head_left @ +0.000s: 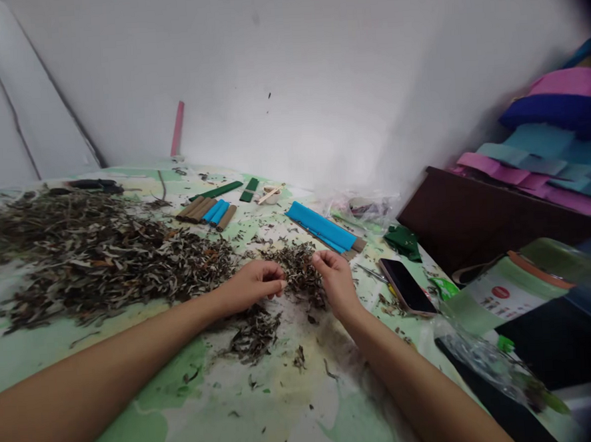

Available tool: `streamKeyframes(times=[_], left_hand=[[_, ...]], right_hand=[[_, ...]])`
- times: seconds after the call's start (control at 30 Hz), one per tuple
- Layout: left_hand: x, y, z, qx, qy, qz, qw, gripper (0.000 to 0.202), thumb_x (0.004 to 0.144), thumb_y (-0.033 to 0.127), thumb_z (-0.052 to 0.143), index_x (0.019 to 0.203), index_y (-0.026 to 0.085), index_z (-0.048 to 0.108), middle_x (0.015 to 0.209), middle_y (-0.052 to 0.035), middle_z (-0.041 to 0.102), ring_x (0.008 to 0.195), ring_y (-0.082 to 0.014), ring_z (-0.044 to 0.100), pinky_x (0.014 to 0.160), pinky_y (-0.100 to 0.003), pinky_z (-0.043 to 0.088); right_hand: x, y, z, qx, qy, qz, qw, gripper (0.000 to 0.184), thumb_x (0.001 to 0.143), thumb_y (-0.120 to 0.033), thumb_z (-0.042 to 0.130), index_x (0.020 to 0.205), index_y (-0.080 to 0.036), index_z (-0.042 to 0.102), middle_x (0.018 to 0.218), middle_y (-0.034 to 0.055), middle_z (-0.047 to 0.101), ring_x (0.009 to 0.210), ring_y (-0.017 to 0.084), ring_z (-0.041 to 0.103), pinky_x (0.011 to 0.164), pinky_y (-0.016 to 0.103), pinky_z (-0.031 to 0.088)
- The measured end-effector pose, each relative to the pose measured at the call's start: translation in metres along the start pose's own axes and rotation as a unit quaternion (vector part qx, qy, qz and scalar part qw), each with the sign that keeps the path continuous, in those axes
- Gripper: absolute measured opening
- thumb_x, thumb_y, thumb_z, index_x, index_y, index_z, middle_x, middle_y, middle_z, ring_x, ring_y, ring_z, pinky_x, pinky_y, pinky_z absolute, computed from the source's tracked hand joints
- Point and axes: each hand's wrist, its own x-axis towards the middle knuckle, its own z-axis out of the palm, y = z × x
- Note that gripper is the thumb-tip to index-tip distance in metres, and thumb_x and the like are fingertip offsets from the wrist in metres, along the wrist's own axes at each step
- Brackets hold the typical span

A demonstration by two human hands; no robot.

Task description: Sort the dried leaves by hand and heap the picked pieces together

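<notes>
the left hand (253,281) and right hand (341,286) face each other, one on either side of a small heap (298,264) of dry leaves at mid-table. left fingers are curled, with the thumb close under them; right thumb and forefinger are bent toward each other near their tips. whether either pair meets, or pinches a leaf, i cannot tell.

the leaves lie in three lots: the large pile (113,269) to the left, the small heap between the hands, and a clump (255,333) just nearer than the left hand. the work looks far from finished — by far the most leaves sit loose in the large pile, and only a little is drawn apart from it. stray bits dot the cloth (123,435).

farther off, a row of brown and blue rolls (207,212) lies side by side, seemingly made up already; a blue strip (320,223) lies to their right, beyond the right hand. none of these is being touched. the phone (407,286) is to the right of the right hand — clear of the leaves in the heap.
</notes>
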Motion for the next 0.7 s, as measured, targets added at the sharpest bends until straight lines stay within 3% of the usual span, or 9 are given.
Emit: streamKeyframes(times=[0.2,0.37,0.47,0.53,0.6,0.7], left_hand=[[0.001,-0.001,0.0,0.021,0.01,0.005,1.0,0.023,0.076,0.034,0.055,0.065,0.014,0.055,0.056,0.003,0.051,0.053,-0.0098,0.045,0.052,-0.021,0.034],[0.001,0.001,0.0,0.025,0.004,-0.003,1.0,0.021,0.073,0.033,0.055,0.065,0.014,0.058,0.055,0.0033,0.05,0.052,-0.0096,0.043,0.049,-0.02,0.032],[0.0,0.002,-0.001,0.011,-0.001,-0.018,1.0,0.015,0.071,0.028,0.054,0.066,0.015,0.058,0.055,0.0038,0.049,0.051,-0.0091,0.042,0.049,-0.019,0.032],[-0.001,0.002,-0.003,0.001,-0.012,-0.019,1.0,0.012,0.07,0.025,0.053,0.065,0.014,0.057,0.054,0.0041,0.048,0.051,-0.0088,0.041,0.049,-0.019,0.031],[-0.002,0.002,-0.005,-0.015,-0.04,-0.018,0.999,0.01,0.068,0.023,0.054,0.064,0.014,0.057,0.053,0.0044,0.047,0.051,-0.0086,0.041,0.048,-0.019,0.03],[-0.004,0.004,-0.008,-0.039,-0.104,-0.017,0.994,0.009,0.068,0.021,0.054,0.063,0.014,0.057,0.053,0.0041,0.048,0.05,-0.0088,0.042,0.049,-0.02,0.031]], right_hand=[[-0.006,-0.014,0.005,-0.058,-0.154,-0.011,0.986,0.015,0.072,-0.031,0.06,0.075,-0.017,0.062,0.068,0.0007,0.06,0.062,0.013,0.051,0.059,0.024,0.037],[-0.018,-0.017,0.016,-0.119,-0.149,-0.039,0.981,0.006,0.072,-0.022,0.058,0.07,-0.017,0.061,0.065,0.0,0.059,0.06,0.013,0.05,0.056,0.023,0.036],[-0.018,-0.017,0.015,-0.139,-0.149,-0.064,0.977,0.012,0.073,-0.023,0.057,0.063,-0.018,0.057,0.06,-0.0015,0.053,0.058,0.012,0.045,0.054,0.022,0.031],[-0.017,-0.02,0.013,-0.1,-0.18,-0.035,0.978,0.015,0.072,-0.027,0.058,0.061,-0.018,0.054,0.057,-0.0027,0.049,0.055,0.01,0.04,0.051,0.022,0.028],[-0.016,-0.022,0.011,-0.02,-0.233,0.035,0.972,0.019,0.071,-0.031,0.059,0.06,-0.018,0.053,0.055,-0.0037,0.046,0.052,0.009,0.036,0.05,0.022,0.026],[-0.017,-0.025,0.008,0.073,-0.309,0.131,0.939,0.023,0.067,-0.035,0.064,0.058,-0.017,0.054,0.053,-0.0041,0.045,0.05,0.008,0.035,0.049,0.021,0.027]])
